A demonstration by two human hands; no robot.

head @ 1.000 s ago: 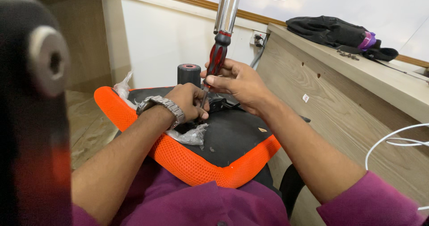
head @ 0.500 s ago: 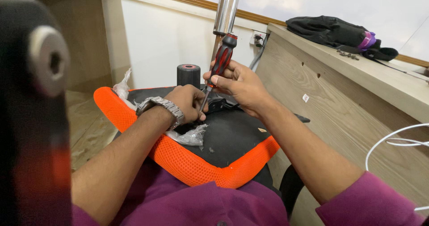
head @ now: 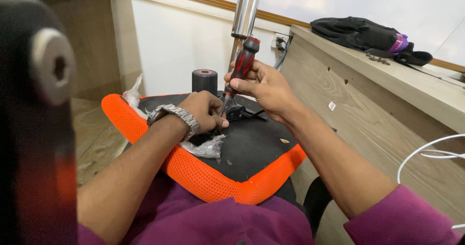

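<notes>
One screwdriver (head: 240, 67) — right hand's (head: 264, 87) grip closed around it; left hand (head: 207, 110) fisted, contents unclear.

White wall (head: 179, 41) behind, topped by a wooden trim strip (head: 203, 0). Pale wood-grain counter (head: 387, 109) at right, running back to the wall; small holes in its side panel. Black bag (head: 361, 32) with a purple part on the countertop, near a dark cable. Socket (head: 280, 41) on the wall beside the counter's far end. Wooden cabinet side (head: 94, 37) at left. Mottled beige floor (head: 97, 138) below. White cable (head: 426, 155) looping at right edge. Even, soft lighting.
</notes>
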